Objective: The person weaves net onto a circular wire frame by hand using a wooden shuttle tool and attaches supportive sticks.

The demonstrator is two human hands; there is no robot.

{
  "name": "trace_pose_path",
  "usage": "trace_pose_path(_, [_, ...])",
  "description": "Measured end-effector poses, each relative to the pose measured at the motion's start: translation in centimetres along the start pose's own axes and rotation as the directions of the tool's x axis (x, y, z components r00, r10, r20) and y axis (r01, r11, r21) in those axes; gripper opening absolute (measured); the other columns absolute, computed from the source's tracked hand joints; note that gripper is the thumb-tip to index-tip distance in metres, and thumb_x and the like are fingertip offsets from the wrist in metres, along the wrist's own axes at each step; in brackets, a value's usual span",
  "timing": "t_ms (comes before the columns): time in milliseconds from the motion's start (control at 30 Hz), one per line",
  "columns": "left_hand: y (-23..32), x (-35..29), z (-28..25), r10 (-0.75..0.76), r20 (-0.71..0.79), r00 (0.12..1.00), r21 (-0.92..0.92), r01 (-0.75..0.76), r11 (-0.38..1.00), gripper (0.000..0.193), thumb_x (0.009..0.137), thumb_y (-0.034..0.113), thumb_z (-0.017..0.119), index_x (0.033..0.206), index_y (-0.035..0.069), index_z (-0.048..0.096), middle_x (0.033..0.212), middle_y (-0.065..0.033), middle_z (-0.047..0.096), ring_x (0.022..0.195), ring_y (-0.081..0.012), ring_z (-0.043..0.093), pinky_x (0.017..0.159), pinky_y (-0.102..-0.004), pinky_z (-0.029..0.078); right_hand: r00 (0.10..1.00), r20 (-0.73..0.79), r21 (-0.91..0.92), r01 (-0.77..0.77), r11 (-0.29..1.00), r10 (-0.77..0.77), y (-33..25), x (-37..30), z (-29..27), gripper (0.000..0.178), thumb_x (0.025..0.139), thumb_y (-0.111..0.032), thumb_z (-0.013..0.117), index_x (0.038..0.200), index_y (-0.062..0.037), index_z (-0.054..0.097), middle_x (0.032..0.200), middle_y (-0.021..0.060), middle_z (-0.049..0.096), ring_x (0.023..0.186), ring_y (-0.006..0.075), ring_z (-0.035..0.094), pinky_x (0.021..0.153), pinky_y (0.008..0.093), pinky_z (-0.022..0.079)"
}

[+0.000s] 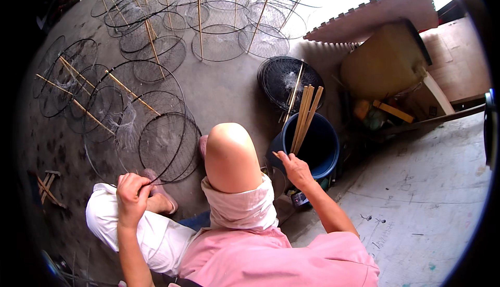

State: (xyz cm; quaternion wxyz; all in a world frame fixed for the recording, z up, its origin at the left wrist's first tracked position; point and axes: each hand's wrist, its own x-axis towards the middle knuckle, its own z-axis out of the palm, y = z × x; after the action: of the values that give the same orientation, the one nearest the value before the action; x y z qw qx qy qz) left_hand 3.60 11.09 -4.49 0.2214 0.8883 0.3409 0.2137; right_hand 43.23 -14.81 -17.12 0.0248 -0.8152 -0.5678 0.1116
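Observation:
My left hand (134,196) is closed on the black wire hoop of a round net cage (172,144), above my left knee. Dark mesh spreads from that hoop over the floor, with a tangle of pale thread (125,125) and a thin bamboo stick (133,93) across it. My right hand (296,171) hovers at the near left rim of a blue bucket (330,154). Its thumb and forefinger stretch out, slightly apart, and nothing shows between them; the other fingers are partly hidden. Several bamboo sticks (305,115) stand upright in the bucket.
A stack of flat black net hoops (276,81) lies beyond the bucket. Many opened net cages with sticks (219,42) stand across the floor ahead. At right are a tan container (385,60) and a pale board (411,198). A small wooden stool (48,188) sits far left.

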Motion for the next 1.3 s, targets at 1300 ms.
trace_pose_path(1300, [-1.7,-0.9,1.9,0.247,-0.153,0.957,0.298,-0.193,0.935,0.023,0.075,0.012,0.075,0.084,0.01,0.054,0.083,-0.0088,0.056,0.08,-0.0288,0.058,0.074,-0.0404,0.045,0.718,-0.647,0.462,0.101,0.881,0.257,-1.2,12.6,-16.8,0.011,0.093,-0.017,0.063,0.1,-0.0097,0.057,0.081,0.0168,0.067,0.076,0.0363,0.067,0.066,0.0415,0.05])
